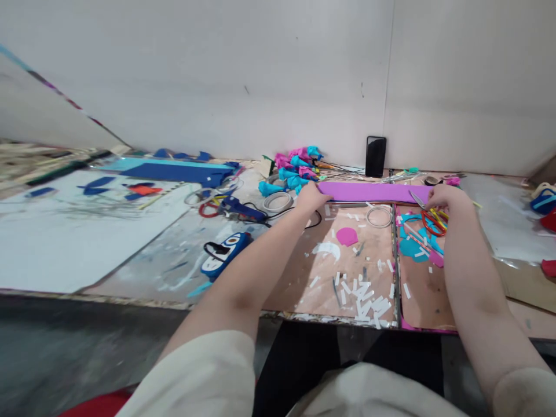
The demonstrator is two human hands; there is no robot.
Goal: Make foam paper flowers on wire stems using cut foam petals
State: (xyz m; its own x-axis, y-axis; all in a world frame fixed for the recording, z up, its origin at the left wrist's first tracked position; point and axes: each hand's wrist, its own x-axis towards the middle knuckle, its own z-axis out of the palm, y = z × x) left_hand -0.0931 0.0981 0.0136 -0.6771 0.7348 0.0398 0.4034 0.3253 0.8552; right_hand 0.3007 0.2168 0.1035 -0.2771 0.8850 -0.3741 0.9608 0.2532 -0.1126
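Observation:
A long purple foam-like sheet strip (373, 191) lies across the far part of the table, on a stack of other sheets. My left hand (311, 198) grips its left end, thumb on the near edge. At the right end, my right hand (442, 198) has its fingers bent and pressed together at the strip's edge. Scissors (417, 200) with orange handles sit right beside those fingers, blades over the strip. A roll of white tape (278, 202) stands left of my left hand, and another tape ring (379, 217) lies below the strip.
Blue and pink wrapped flowers (295, 168) are heaped behind my left hand. A black phone (376, 156) leans on the wall. White paper scraps (369, 301) and a pink disc (347, 236) lie nearer. Leftward are a blue glue gun (241, 208), a blue eyed piece (223, 255) and white board (87, 243).

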